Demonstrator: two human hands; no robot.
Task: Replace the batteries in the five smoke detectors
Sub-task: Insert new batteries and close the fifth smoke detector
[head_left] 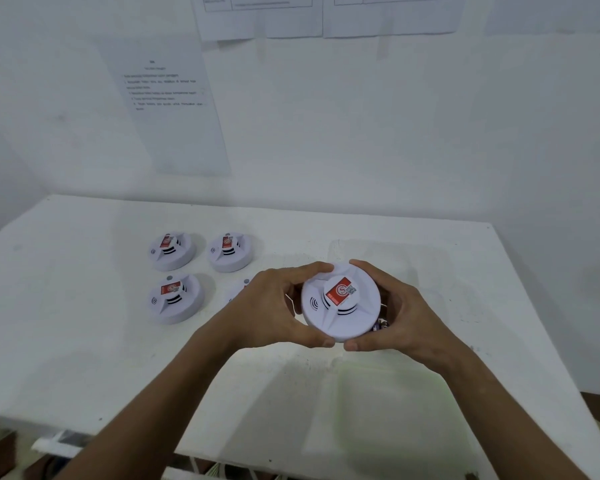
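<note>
White walls with taped-up printed sheets back a white desk, seen from above through the head view. Three smoke detectors sit on the far left of the desk: two in a back row and one in front. A fourth lies just behind the left wrist, mostly hidden. The fifth smoke detector is lifted above the desk near the middle, its red-labelled face up and tilted slightly toward the camera.

Risks from here, as I judge them: the hold is on the rim only, so a hard twist to free the base could let the smooth plastic slip and drop onto the desk. A small dark object, possibly a battery or its clip, shows just under the detector's right edge by the right palm; I cannot tell what it is, but if it hangs loose it could snag or fall. The four detectors look alike, so serviced and unserviced ones could easily be confused.

The left hand curls around the detector's left rim, fingers over the top edge and thumb at the near edge. The right hand mirrors it on the right rim. Both grips are closed partway, wide enough to span the housing, thumbs almost meeting at the front.
</note>
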